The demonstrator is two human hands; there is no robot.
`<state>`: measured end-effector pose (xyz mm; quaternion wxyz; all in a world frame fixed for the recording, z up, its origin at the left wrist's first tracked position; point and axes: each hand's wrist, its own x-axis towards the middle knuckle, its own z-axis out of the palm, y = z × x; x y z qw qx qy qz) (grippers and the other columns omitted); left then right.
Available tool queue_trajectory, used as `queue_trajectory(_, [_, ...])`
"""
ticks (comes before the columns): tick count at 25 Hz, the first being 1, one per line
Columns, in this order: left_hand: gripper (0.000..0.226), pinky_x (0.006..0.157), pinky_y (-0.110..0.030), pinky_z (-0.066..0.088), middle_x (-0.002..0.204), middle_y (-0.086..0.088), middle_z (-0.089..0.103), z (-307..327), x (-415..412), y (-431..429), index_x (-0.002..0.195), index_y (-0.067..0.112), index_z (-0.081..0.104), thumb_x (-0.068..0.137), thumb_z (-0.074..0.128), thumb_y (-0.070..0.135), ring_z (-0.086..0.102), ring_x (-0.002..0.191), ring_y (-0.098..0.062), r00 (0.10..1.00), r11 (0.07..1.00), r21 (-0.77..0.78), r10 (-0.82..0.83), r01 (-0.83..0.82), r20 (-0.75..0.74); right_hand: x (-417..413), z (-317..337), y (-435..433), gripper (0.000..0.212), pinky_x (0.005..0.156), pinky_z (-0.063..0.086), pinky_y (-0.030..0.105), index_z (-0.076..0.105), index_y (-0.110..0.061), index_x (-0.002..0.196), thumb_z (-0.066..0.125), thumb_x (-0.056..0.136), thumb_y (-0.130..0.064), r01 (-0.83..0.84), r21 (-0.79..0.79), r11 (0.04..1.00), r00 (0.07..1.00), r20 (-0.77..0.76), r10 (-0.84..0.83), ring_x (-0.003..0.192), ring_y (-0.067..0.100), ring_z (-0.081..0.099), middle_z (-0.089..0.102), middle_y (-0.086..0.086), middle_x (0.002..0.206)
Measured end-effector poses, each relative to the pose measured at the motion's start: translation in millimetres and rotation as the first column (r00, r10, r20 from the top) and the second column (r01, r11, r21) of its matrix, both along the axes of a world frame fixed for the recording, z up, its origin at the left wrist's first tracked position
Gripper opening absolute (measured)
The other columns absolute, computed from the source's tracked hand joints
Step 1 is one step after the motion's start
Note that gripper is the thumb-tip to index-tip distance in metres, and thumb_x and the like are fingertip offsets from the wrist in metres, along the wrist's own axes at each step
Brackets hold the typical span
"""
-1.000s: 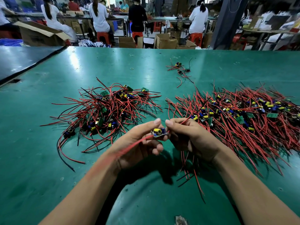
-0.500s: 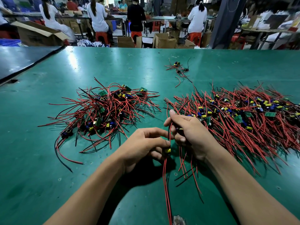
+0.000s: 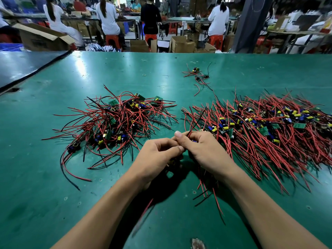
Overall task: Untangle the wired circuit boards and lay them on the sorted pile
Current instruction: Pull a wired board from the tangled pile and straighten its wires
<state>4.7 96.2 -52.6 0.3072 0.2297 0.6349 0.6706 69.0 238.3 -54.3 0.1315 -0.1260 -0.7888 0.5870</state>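
Observation:
A tangled heap of small green circuit boards with red and black wires (image 3: 116, 121) lies left of centre on the green table (image 3: 45, 177). The sorted pile (image 3: 265, 130), wires fanned the same way, spreads to the right. My left hand (image 3: 156, 157) and my right hand (image 3: 206, 151) meet between the two heaps, fingers curled. The right hand pinches red and black wires that stick up past its thumb; more wires hang below it. The left hand grips a small board, mostly hidden, with a yellow part showing underneath.
A small separate knot of boards and wires (image 3: 197, 74) lies farther back on the table. A dark table (image 3: 21, 67) adjoins at the left. Beyond the far edge stand cardboard boxes (image 3: 181, 44), red stools and several people at other benches.
Both hands moved closer together and a little toward the sorted pile. The long red wire that hung straight down from the left hand now trails, blurred, under the left forearm.

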Motion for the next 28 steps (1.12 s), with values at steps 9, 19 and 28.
queue_trajectory(9, [0.013, 0.054, -0.020, 0.042, 0.062, -0.001, 0.058, 3.8, -1.0, -2.8, 0.078, 0.007, 0.061, 0.088, 0.066, 0.001, 0.048, 0.054, -0.011, 0.984, 0.988, -0.018, -0.157, 0.156, -0.080, -0.8, 2.7, 16.1, 0.049, 0.044, 0.031, 0.014, 0.080, -0.018, 0.080, 0.051, 0.097, -0.054, 0.132, -0.123, 0.983, 0.991, -0.005, -0.134, 0.045, 0.004, 0.035, 0.045, -0.003, 0.057])
queue_trajectory(19, [0.010, 0.055, -0.024, 0.041, 0.065, -0.004, 0.059, -4.0, -0.2, -0.5, 0.079, 0.014, 0.072, 0.086, 0.071, 0.006, 0.048, 0.054, -0.012, 0.990, 0.989, -0.042, -0.141, 0.140, -0.018, -0.9, 10.5, 15.2, 0.061, 0.034, 0.016, 0.015, 0.075, -0.016, 0.065, 0.043, 0.099, -0.055, 0.063, -0.612, 0.788, 0.991, 0.129, 0.020, 0.032, 0.004, 0.019, 0.027, -0.008, 0.050])
queue_trajectory(28, [0.018, 0.059, -0.018, 0.042, 0.115, 0.010, 0.072, -4.7, -2.2, -0.7, 0.071, 0.008, 0.073, 0.088, 0.067, 0.005, 0.062, 0.075, -0.004, 0.992, 0.994, 0.012, -0.106, 0.107, -0.061, 4.4, 2.0, 7.9, 0.041, 0.042, 0.035, 0.019, 0.078, -0.011, 0.100, 0.054, 0.100, -0.045, -0.155, -0.281, 0.947, 0.981, 0.073, 0.182, 0.046, 0.011, 0.049, 0.059, 0.014, 0.063])
